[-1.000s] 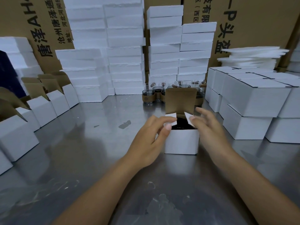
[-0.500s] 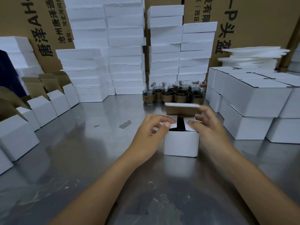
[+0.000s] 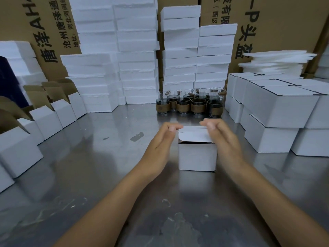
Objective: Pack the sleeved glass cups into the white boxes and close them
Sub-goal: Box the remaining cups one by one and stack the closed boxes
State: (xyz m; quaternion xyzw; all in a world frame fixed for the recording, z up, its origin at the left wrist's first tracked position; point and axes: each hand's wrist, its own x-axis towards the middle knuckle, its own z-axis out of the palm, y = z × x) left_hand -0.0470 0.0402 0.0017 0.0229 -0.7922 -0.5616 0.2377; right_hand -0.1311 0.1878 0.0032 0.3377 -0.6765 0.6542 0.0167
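Observation:
A small white box [image 3: 196,157] stands on the steel table in front of me. Its lid [image 3: 193,135] is folded down over the top, and the front tuck flap still lies outside the front wall. My left hand [image 3: 162,143] cups the box's left side with fingers curled over the lid's left corner. On the other side, my right hand [image 3: 227,141] curls its fingers over the lid's right corner. The box's inside is hidden. Several glass cups with brown sleeves [image 3: 197,104] stand in a cluster behind the box.
Open white boxes with raised brown flaps [image 3: 46,120] line the left edge. Closed white boxes [image 3: 277,107] are stacked at the right. White foam blocks [image 3: 137,50] and foam sheets [image 3: 276,61] pile up against cardboard cartons at the back. The steel table [image 3: 106,157] is scuffed.
The upright lid has swung forward and down onto the box. Both hands moved from the inner side flaps up to the lid's corners.

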